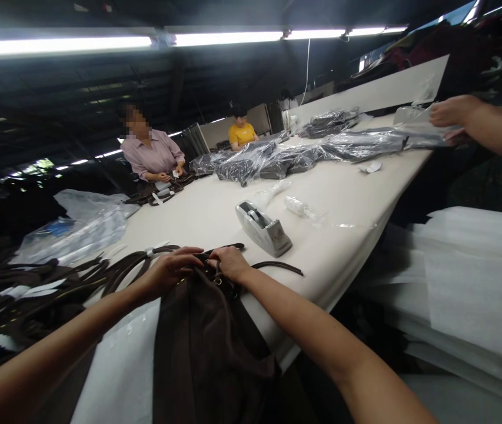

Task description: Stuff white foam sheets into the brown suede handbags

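A dark brown fabric piece (193, 347) with brass-coloured eyelets hangs over the near table edge in front of me; I cannot tell whether it is a bag or a garment. At its top edge, my left hand (175, 268) has bent fingers gripping the cloth. Beside it, my right hand (230, 265) pinches the gathered top close to an eyelet, fingertips partly hidden. A thin dark brown strap (279, 267) sticks out to the right, resting on the table. White sheet material (120, 359) lies against the fabric's left side.
A tape dispenser (263, 228) stands just beyond my hands on the white table (343, 194). Brown pieces with straps (25, 294) pile up left. Plastic-wrapped items (286, 156) lie farther back. White sheets (475, 294) are stacked right. Two people work opposite; another person's hands (458, 115) reach in right.
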